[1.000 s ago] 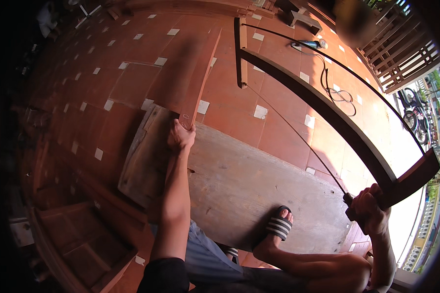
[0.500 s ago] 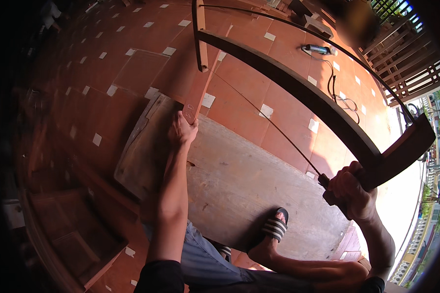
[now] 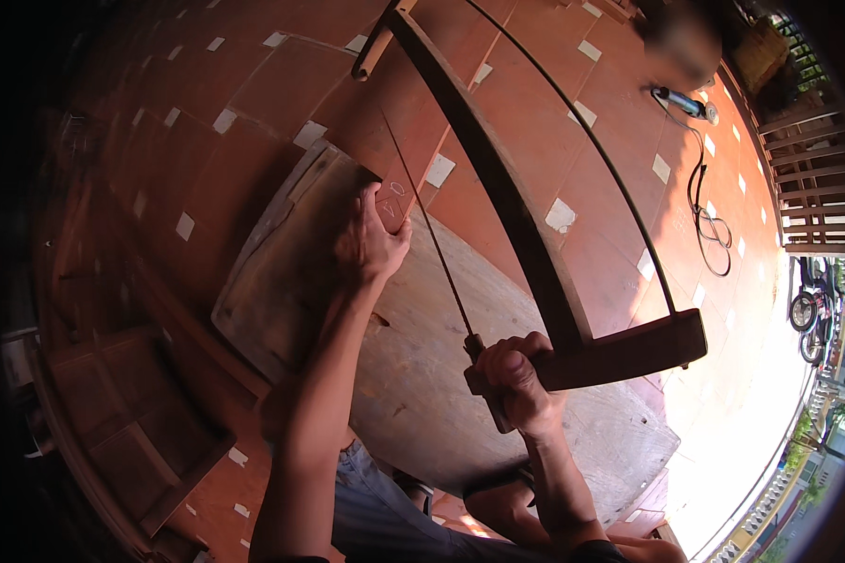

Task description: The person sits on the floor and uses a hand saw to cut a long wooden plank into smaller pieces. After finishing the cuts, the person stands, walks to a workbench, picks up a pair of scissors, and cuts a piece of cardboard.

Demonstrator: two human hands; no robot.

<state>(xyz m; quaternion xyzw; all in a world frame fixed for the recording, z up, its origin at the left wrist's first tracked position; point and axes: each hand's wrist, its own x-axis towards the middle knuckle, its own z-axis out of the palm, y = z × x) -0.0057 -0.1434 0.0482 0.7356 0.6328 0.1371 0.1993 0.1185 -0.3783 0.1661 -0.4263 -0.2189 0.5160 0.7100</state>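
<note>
My right hand [image 3: 526, 380] is wrapped around the handle of a large wooden frame saw [image 3: 498, 178]. The saw's thin blade slants up and away to the left, over a reddish-brown wooden board [image 3: 397, 190] with pale marks on its end. In the picture the blade crosses the board just beyond my left hand; whether it touches the wood I cannot tell. My left hand [image 3: 376, 246] grips the board's near end, thumb and fingers around its sides. Beneath lies a worn wooden bench top [image 3: 441, 366], with the board reaching past its far edge.
An angle grinder [image 3: 685, 103] and its coiled black cord [image 3: 714, 230] lie on the tiled floor [image 3: 516, 122] at the far right. Dark wooden frames [image 3: 141, 422] stand at lower left. Slatted woodwork [image 3: 807, 183] and a motorbike [image 3: 807, 314] are along the right.
My right hand has brought the saw left and inward, its blade now across the marked end of the board. My left hand still holds the board. My sandalled foot has shifted down on the bench.
</note>
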